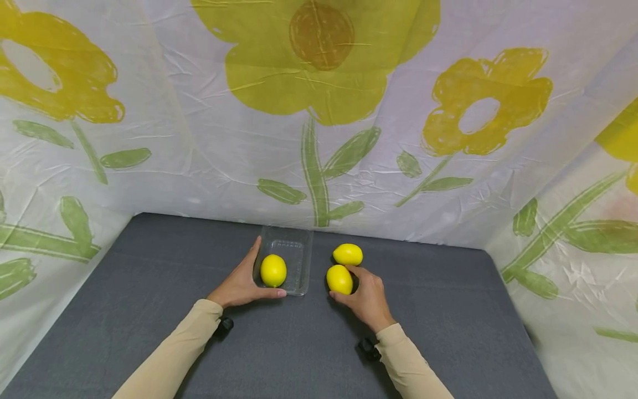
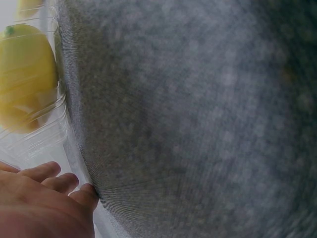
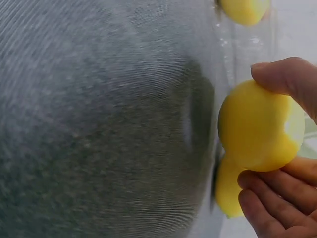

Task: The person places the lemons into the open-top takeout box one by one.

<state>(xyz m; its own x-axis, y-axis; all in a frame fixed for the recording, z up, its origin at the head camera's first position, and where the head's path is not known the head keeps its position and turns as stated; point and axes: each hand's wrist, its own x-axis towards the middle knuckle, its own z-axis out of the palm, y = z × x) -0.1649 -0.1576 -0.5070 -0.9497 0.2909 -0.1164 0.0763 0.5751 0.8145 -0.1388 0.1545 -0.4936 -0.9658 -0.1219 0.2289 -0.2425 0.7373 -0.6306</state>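
A clear plastic tray (image 1: 297,277) lies on the dark cloth, with one yellow lemon (image 1: 273,271) in its near left part. My left hand (image 1: 244,281) holds this tray at its near left corner, fingers along the left wall and thumb along the front edge. To the right of the tray, my right hand (image 1: 368,296) grips a second lemon (image 1: 339,279) between thumb and fingers. In the right wrist view that gripped lemon (image 3: 260,126) partly covers a third lemon (image 3: 229,191). The head view shows the third lemon (image 1: 348,254) just behind it.
Dark grey cloth (image 1: 294,349) covers the table. A white curtain (image 1: 209,138) printed with yellow flowers hangs behind the table and along both sides. Each wrist carries a small black camera, such as the right one (image 1: 368,349).
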